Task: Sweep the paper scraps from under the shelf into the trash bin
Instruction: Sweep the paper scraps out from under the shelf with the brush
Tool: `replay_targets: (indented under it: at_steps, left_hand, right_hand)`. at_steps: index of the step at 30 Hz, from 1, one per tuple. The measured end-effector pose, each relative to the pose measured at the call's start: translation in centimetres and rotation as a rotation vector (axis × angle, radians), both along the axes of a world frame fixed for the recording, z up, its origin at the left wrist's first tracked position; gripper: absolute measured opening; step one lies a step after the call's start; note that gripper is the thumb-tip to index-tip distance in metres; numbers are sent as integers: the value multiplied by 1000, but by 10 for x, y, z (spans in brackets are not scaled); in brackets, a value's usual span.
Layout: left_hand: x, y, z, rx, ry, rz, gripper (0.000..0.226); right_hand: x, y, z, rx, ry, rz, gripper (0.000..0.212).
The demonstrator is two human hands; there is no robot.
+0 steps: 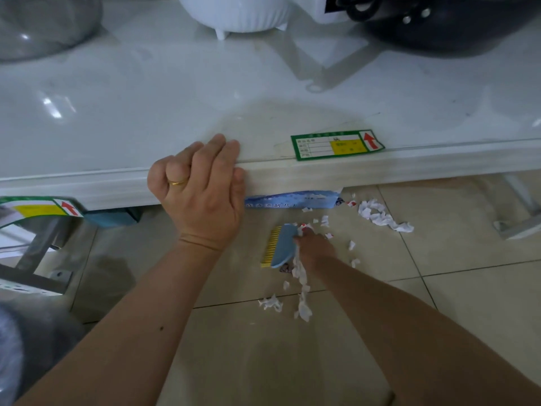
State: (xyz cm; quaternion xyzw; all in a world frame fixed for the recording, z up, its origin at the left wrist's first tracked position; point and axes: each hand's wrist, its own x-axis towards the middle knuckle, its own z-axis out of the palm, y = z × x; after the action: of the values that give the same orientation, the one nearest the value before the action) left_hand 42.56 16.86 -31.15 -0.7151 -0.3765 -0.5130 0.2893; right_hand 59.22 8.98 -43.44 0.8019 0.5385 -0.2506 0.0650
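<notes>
White paper scraps (380, 216) lie scattered on the beige tiled floor just in front of the white shelf (292, 174). More scraps (303, 306) trail toward me. My right hand (314, 249) is low near the floor, shut on a small blue brush (282, 246) with yellow bristles pointing left. My left hand (202, 186) grips the shelf's front edge, fingers on top and thumb against the face. No trash bin is in view.
A blue printed paper strip (292, 200) hangs under the shelf edge. Green price labels (336, 145) sit on the shelf. A white appliance (234, 13) and a black one (453, 22) stand on top. Metal shelf legs (41, 253) stand at left, and a bracket (518, 227) at right.
</notes>
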Motion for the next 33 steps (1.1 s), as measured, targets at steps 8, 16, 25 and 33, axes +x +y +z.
replay_targets:
  at_steps: [8,16,25,33]
  left_hand:
    - [-3,-20,20,-189,17,-46,33]
    - [70,-36,60,-253,201,-178,43]
    - [85,-29,43,-67,242,-111,48]
    - [86,-31,44,-80,245,-121,49]
  right_hand:
    - [54,-50,30,1,-32,-124,49]
    - [56,-35,33,83,19,-198,47]
    - [50,10,8,98,29,-228,44]
    - [51,-18,6,-76,-29,-248,43]
